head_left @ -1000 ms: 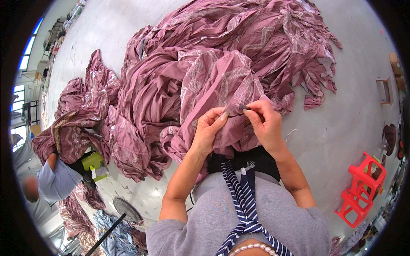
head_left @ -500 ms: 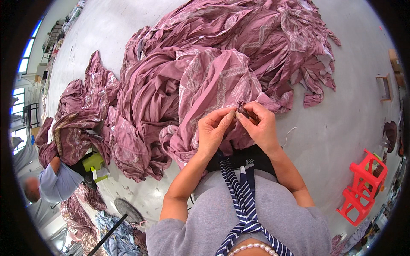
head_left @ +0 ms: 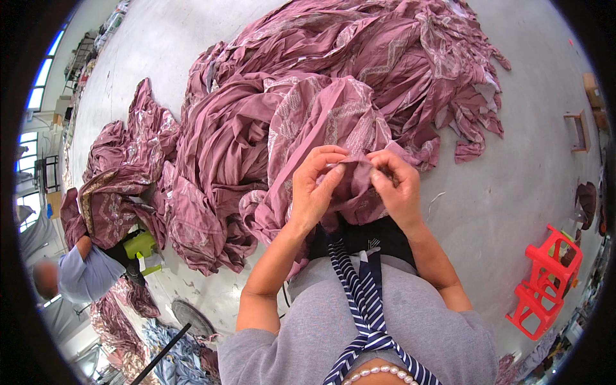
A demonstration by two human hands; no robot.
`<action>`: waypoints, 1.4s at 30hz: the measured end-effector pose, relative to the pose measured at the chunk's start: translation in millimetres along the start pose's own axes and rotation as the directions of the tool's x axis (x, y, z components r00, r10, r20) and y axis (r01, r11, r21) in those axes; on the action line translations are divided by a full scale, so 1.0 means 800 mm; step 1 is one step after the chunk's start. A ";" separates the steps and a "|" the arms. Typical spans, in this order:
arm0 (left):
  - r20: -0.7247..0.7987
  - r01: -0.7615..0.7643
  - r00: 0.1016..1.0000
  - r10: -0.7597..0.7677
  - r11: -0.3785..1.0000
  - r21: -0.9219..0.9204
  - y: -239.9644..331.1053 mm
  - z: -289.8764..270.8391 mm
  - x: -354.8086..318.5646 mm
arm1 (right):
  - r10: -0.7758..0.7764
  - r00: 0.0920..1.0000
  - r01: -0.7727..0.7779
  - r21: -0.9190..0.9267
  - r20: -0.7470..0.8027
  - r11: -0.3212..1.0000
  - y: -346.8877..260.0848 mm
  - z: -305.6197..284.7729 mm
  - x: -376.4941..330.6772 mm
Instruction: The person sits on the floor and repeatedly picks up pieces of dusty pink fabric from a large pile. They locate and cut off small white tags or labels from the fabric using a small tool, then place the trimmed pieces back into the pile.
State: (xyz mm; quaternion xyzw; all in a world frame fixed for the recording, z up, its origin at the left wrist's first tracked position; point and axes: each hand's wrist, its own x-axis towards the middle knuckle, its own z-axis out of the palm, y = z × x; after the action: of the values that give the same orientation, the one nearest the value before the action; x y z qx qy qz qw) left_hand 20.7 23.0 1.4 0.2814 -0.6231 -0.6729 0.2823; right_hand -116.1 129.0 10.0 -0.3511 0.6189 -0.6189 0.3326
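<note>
A large heap of mauve fabric [head_left: 237, 128] with pale printed patterns spreads across the floor and up to my lap. My left hand [head_left: 316, 186] pinches an edge of this fabric between thumb and fingers. Just to its right, my right hand [head_left: 396, 186] grips the same piece, thumb against fingers. Between the two hands a short stretch of the edge is held up, and a fold of plain mauve cloth hangs below it. The fingertips partly hide the edge itself.
Red plastic stools [head_left: 545, 282] lie at the right. At the left a person in a light blue top [head_left: 90, 273] handles the same mauve fabric beside a green stool [head_left: 140, 245]. A round dark base [head_left: 192, 317] and blue cloth [head_left: 168, 350] are at the lower left.
My hands have moved apart from being almost together. A wider stretch of the fabric edge now shows between them, with the cloth opened out below.
</note>
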 end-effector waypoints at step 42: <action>0.331 0.463 0.884 -0.329 0.710 -0.531 0.035 0.026 0.028 | -0.496 0.844 0.535 -0.385 0.204 0.752 -0.053 -0.053 0.048</action>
State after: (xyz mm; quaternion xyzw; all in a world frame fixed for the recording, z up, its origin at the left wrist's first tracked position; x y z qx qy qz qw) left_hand -9.1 19.2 30.0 0.2322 -0.3302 -0.9047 0.1362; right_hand -171.4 119.6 54.1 -0.5993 0.6027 -0.5189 0.0912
